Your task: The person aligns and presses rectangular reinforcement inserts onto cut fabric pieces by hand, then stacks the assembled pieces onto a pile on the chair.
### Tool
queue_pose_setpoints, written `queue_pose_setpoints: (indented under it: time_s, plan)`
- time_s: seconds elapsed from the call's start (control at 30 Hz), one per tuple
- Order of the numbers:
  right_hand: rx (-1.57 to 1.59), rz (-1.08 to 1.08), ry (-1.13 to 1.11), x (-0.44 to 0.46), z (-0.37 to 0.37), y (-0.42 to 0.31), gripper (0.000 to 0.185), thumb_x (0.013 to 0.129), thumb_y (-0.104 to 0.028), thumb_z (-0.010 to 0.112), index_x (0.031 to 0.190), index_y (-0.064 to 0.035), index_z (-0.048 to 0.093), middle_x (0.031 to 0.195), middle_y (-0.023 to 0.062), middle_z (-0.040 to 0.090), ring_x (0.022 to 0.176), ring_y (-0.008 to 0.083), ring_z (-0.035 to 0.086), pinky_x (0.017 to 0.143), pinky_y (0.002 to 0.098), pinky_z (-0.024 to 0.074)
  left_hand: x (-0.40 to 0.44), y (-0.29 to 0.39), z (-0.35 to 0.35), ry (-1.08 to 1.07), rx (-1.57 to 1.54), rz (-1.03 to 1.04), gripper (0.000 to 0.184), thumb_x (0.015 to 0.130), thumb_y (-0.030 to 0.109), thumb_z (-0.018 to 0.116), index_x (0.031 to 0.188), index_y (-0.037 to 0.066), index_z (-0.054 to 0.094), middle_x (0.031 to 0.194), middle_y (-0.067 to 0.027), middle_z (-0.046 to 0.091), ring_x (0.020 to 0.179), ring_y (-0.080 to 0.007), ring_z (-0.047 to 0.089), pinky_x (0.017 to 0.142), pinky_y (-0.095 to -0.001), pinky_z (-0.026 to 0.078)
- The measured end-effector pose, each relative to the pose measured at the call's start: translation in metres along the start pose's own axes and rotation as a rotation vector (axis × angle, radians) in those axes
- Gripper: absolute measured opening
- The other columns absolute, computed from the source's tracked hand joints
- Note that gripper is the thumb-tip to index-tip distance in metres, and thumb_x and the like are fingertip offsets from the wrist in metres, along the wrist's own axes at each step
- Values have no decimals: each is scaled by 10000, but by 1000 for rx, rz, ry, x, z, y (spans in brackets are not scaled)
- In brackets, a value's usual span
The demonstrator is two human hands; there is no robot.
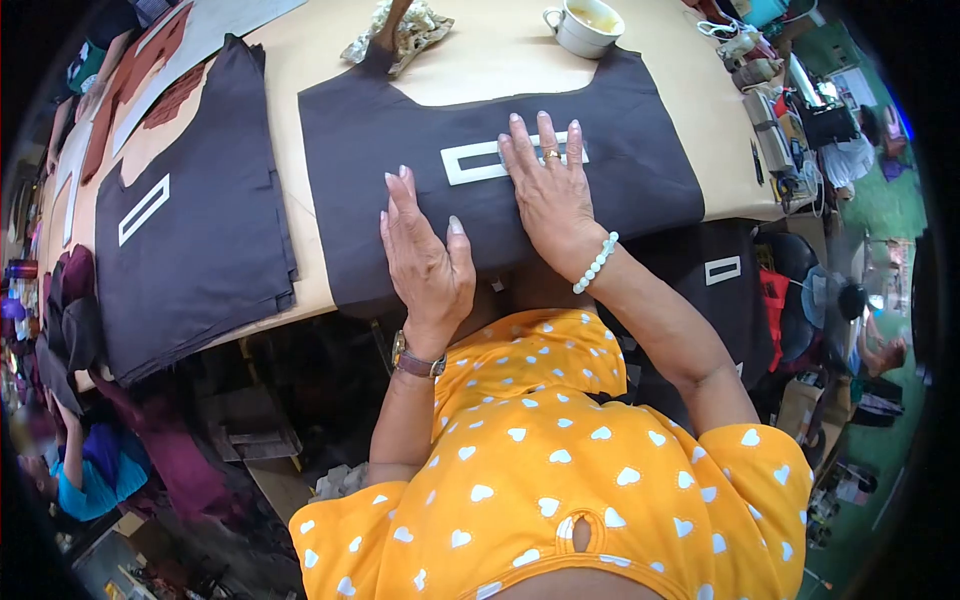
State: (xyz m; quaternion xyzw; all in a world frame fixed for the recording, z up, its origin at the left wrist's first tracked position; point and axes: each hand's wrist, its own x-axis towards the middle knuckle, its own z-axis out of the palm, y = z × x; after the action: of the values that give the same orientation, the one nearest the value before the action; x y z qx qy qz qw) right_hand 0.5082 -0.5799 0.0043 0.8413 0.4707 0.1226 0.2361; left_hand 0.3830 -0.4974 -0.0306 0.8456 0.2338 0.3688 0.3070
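A dark cut fabric panel with a scooped edge lies in front of me at the table's near edge. On it is a white rectangular frame-shaped piece. My right hand rests palm down over the right part of that frame, fingers stretched and spread, partly covering it. My left hand is over the panel to the left of the frame, fingers extended and thumb apart, holding nothing. Whether its fingers touch the fabric I cannot tell.
A stack of similar dark panels lies left, its top one bearing a white frame. At the back are a white cup with yellowish contents and a crumpled cloth. Another dark panel hangs below the table's right side. Other people are around.
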Motion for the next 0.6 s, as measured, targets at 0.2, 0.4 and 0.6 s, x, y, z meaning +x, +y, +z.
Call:
queue_pose_setpoints:
  time_s: [0.2,0.4,0.6]
  plan:
    - [46,-53,69,8,-7,-21,578,826,-201,494,1369,-78,343,1432,115,259,1331,344,219,1075,556,116,-1,-4,-1,57,-204,-31,747,821,47,437,1432,23,8,1391,-226,339,1290,-357,328,1077,-418,218]
    - [37,-107,87,11,-13,-32,580,861,-260,457,1399,-119,294,1451,109,239,1338,358,195,1065,588,80,-1,-2,-3,59,-194,-27,755,818,35,431,1429,19,-11,1388,-233,334,1293,-363,319,1079,-416,215]
    - [222,-198,86,11,-8,-22,586,867,-237,453,1421,-223,264,1469,119,212,1343,387,182,1052,614,77,1,1,-5,30,-125,-42,798,772,24,486,1422,-13,25,1366,-272,336,1235,-412,365,1047,-433,254]
